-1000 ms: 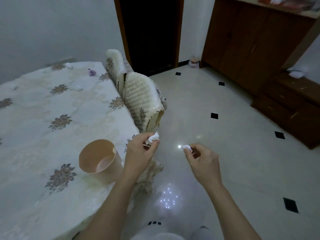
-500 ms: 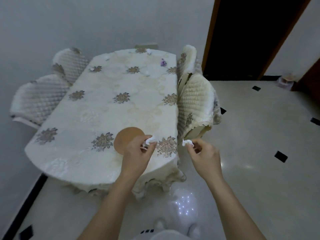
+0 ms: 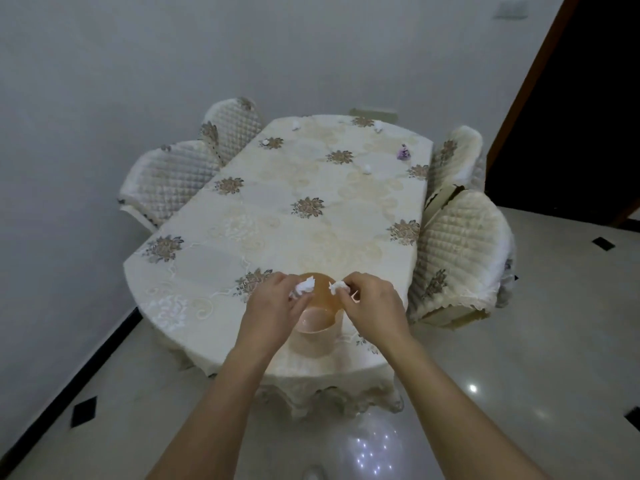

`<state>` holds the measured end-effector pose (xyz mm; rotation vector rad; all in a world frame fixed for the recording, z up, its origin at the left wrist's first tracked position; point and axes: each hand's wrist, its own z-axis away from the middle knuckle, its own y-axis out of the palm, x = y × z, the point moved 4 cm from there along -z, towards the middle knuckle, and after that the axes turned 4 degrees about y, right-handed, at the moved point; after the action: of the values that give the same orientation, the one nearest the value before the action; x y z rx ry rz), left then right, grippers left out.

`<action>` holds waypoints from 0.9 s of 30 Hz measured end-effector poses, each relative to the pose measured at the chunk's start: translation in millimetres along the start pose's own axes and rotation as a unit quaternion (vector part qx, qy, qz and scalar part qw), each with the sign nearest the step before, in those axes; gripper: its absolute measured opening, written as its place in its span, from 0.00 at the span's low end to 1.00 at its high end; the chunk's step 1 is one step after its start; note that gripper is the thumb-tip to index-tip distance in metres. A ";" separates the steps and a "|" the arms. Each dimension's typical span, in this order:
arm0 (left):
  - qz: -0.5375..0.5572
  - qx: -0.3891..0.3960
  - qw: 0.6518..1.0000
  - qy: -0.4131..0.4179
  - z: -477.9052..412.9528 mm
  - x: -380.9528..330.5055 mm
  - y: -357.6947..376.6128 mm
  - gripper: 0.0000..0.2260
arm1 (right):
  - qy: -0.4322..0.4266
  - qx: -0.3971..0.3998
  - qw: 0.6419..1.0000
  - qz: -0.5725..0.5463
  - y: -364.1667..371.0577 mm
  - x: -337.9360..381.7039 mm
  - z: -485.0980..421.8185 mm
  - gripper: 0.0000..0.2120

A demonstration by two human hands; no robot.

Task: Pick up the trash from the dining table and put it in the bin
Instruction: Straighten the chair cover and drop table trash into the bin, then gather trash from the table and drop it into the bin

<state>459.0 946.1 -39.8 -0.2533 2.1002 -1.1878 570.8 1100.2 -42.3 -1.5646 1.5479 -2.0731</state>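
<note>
While both hands hover over the near end of the dining table [image 3: 277, 209], I log the following. No brand, label or legible writing shows anywhere on my feed.

Item 1: left hand [image 3: 273, 306], one, fingers pinched closed on a crumpled white tissue wad [image 3: 304, 285], held above the left rim of the bin.

Item 2: right hand [image 3: 372, 308], one, fingertips pinched closed on a smaller white scrap [image 3: 336, 287], held above the right rim of the bin.

Item 3: bin [image 3: 313, 329], one, small, peach-coloured, open-topped, standing upright on the table near its front edge, between and below my two hands.

Item 4: white trash bits still lying on the cloth at the far end, I count four: one [image 3: 295, 125] near the far left edge, one [image 3: 265, 142] just nearer than it, one [image 3: 378, 125] near the far right, one [image 3: 367, 169] further in.

Item 5: purple piece [image 3: 403, 153], one, near the right edge; what it is I cannot tell.

Item 6: quilted chairs, four: two on the left side [image 3: 166, 178], two on the right side [image 3: 460, 251].

Item 7: tablecloth, one, cream with brown floral motifs.
</note>
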 end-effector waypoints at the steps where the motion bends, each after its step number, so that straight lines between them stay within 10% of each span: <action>1: -0.011 -0.002 1.000 0.003 -3.0 1.1 1.0 0.10 | -0.005 0.005 1.000 0.012 4.8 2.5 -5.6 0.13; 14: -0.166 0.088 0.982 -0.008 -9.3 19.8 16.6 0.26 | -0.121 0.039 0.967 0.222 33.3 10.9 -33.1 0.15; 27: -0.181 0.009 0.983 0.034 -19.1 7.1 -10.1 0.25 | -0.176 -0.042 0.961 0.210 6.4 32.1 -33.4 0.21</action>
<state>439.6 950.0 -28.5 -0.6152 2.1594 -1.4401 527.5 1098.9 -24.4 -1.3794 1.6673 -1.4366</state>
